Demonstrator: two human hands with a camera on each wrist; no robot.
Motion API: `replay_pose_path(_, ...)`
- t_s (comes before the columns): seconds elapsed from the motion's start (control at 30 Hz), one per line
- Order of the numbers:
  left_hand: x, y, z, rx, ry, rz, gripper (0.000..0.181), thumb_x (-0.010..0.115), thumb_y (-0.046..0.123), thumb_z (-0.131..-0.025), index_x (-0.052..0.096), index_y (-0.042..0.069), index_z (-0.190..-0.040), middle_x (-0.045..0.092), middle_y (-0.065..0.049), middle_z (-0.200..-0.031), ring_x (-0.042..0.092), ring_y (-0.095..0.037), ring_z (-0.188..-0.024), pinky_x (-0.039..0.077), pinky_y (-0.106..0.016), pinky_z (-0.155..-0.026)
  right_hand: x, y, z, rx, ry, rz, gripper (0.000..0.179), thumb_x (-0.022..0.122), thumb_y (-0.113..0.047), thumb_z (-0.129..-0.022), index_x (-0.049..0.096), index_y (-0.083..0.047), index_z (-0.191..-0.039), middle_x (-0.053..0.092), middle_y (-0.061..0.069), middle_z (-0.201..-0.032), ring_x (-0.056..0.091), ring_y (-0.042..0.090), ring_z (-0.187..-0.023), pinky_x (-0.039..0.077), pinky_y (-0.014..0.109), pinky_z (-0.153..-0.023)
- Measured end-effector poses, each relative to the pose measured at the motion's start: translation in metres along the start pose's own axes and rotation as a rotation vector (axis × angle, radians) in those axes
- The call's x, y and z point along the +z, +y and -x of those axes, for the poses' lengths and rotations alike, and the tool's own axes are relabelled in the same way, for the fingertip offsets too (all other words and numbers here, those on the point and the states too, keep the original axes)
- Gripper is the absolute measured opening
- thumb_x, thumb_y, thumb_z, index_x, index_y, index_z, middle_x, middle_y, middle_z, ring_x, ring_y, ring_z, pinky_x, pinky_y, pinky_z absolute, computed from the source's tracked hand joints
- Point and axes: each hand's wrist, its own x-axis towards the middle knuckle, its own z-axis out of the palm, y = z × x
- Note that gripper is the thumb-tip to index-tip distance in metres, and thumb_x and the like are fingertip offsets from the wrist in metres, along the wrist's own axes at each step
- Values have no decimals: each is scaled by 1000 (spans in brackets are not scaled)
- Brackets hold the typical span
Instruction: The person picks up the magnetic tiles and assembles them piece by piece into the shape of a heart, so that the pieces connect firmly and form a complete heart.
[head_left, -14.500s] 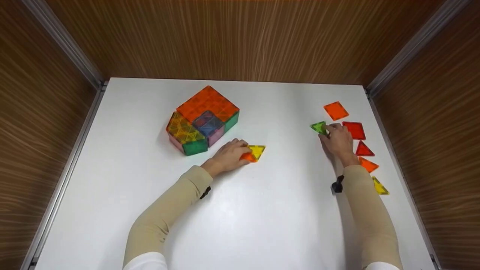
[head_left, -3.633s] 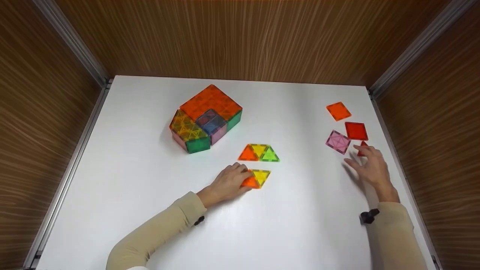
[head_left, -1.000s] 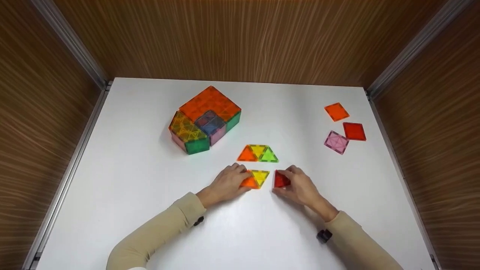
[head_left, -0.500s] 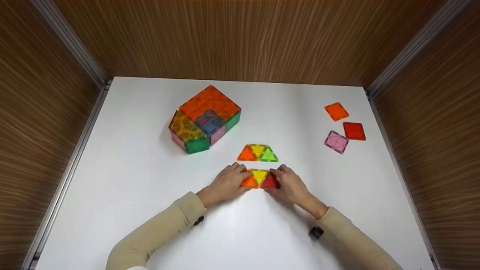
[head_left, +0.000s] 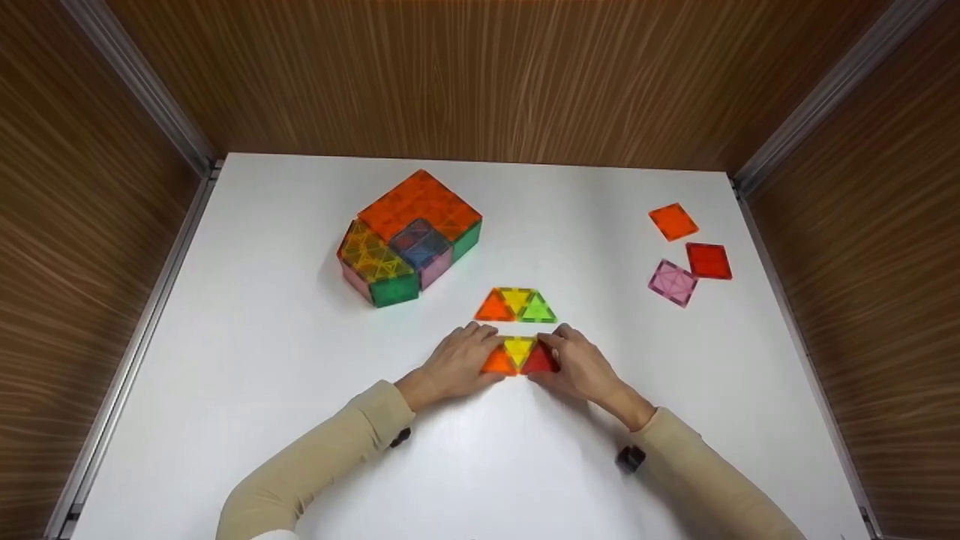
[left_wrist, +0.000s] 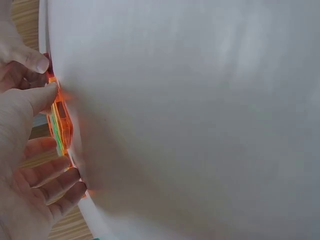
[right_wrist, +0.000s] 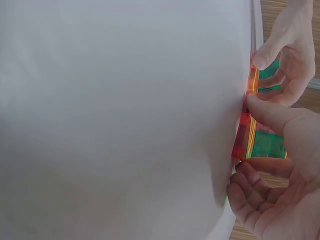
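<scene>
In the head view, my left hand (head_left: pixel 454 364) pinches a translucent orange triangle magnetic tile (head_left: pixel 498 362) lying flat on the white table. My right hand (head_left: pixel 589 373) has its thumb and index finger on the edges of a red triangle tile (head_left: pixel 540 360). Between these two, a yellow triangle tile (head_left: pixel 518 349) points toward me, and the three sit side by side as a strip. The wrist views show the orange tile (left_wrist: pixel 62 120) and the red tile (right_wrist: pixel 242 135) edge-on. Just beyond, a second strip holds orange (head_left: pixel 495 307), yellow (head_left: pixel 516 298) and green (head_left: pixel 537 308) triangles.
A low structure of coloured tiles (head_left: pixel 420 202) with orange, yellow and blue tops stands at the back left. At the right lie three squares: orange (head_left: pixel 673 222), red (head_left: pixel 709 261) and pink (head_left: pixel 673 283). Wooden panels (head_left: pixel 480 82) surround the table.
My right hand has carried the red triangle from the right side to the yellow tile's edge. Earlier, the green triangle joined the far strip. My left hand barely moves over the last second.
</scene>
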Motion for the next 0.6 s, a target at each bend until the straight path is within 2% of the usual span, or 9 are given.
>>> replay_pose_path(0.13,0,0,-2,6,2,-10,60,70,47,-100,59,13,-149,61,-9,-143,52,-27,-126,51,-43,-107,-1,0,-2,5,-11,-10,58,91,-31,-83,72,1,-129,66,13,-104,56,19,-86,53,32,-75)
replay_pose_path(0.27,2,-1,-4,18,21,-12,57,72,47,-99,63,13,-144,63,-8,-137,53,-26,-122,52,-40,-102,-2,-1,-2,21,-27,-26,60,91,-31,-83,71,0,-130,66,14,-107,57,20,-87,51,31,-75)
replay_pose_path(0.6,2,-1,-5,8,20,-4,57,72,47,-99,63,13,-145,63,-8,-135,52,-26,-122,52,-40,-102,-1,-1,-4,34,-35,-35,60,91,-31,-83,70,-1,-130,65,14,-109,56,20,-88,50,33,-78)
